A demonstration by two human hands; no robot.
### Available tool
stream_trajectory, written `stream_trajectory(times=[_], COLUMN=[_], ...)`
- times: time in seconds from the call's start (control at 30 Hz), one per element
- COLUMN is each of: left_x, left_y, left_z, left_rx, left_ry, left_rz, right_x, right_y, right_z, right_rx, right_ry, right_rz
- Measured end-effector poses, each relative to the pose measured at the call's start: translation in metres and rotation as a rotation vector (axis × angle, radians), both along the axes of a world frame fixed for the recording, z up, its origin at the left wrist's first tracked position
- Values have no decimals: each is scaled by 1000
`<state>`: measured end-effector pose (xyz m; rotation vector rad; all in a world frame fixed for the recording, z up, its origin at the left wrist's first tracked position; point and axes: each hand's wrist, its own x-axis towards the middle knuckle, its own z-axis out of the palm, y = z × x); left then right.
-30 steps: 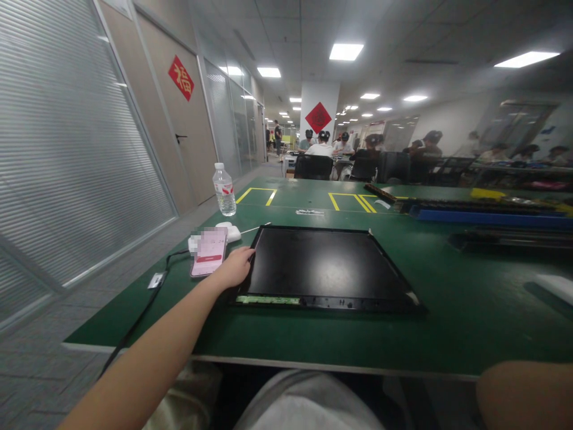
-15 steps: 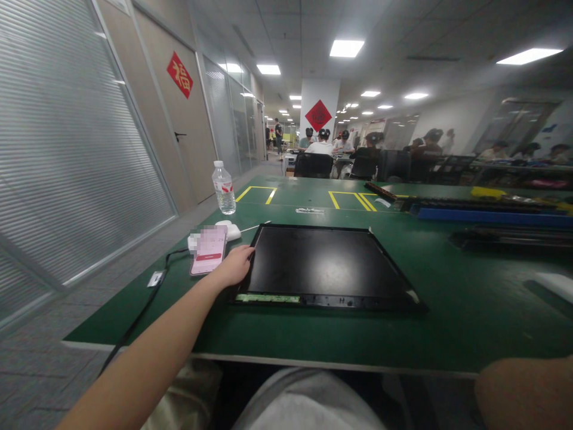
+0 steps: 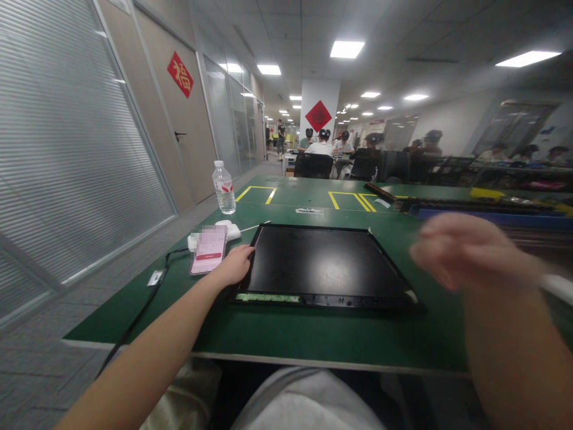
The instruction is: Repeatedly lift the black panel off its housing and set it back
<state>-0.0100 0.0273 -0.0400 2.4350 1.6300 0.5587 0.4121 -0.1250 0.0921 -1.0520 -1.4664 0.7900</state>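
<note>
A black LCD screen panel [image 3: 320, 260] lies flat on the green table, glossy face up, with a green circuit strip [image 3: 267, 298] along its near edge. My left hand [image 3: 236, 264] is closed on the panel's left edge, the thumb on top and the other fingers mostly hidden. To the right of the panel, my right hand [image 3: 477, 254] is in the air above the table, apart from the panel. It is smeared by motion, so its fingers cannot be read.
Left of the panel are a phone [image 3: 209, 251], a white device [image 3: 229, 230] and a water bottle [image 3: 224, 188]. Dark strips and a blue bar [image 3: 447, 213] lie at the right. Yellow tape [image 3: 256, 188] marks the table's far side. People sit at tables beyond.
My right hand has come up from the lower right corner to beside the panel's right edge. My left hand and the panel have stayed in place.
</note>
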Motion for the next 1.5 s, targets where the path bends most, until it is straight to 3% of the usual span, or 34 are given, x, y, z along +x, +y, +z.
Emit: stream_trajectory(times=[0.03, 0.1, 0.2, 0.33, 0.47, 0.7, 0.87, 1.27, 1.5], left_x=[1, 2, 4, 4, 0, 1, 8, 15, 17], left_y=[0, 0, -3, -8, -9, -7, -13, -9, -13], left_z=[0, 1, 3, 9, 11, 11, 20, 19, 24], left_rx=[-1, -1, -17, -76, -149, -344, -400, -498, -576], left_ry=[-5, -18, -26, -85, -228, -804, -1062, -1274, -1426], left_rz=[2, 8, 39, 62, 97, 15, 88, 297, 248], right_x=[-1, 3, 24, 63, 83, 77, 74, 69, 71], right_y=[14, 44, 83, 104, 105, 107, 106, 104, 104], right_z=[-1, -14, -56, -118, -144, -145, -144, -139, -142], right_rx=[-54, -179, -321, -411, -485, -510, -509, -533, -479], right_ry=[-26, -97, -268, -443, -503, -626, -643, -720, -756], right_rz=[-33, -233, -650, -722, -716, -643, -645, -655, -673])
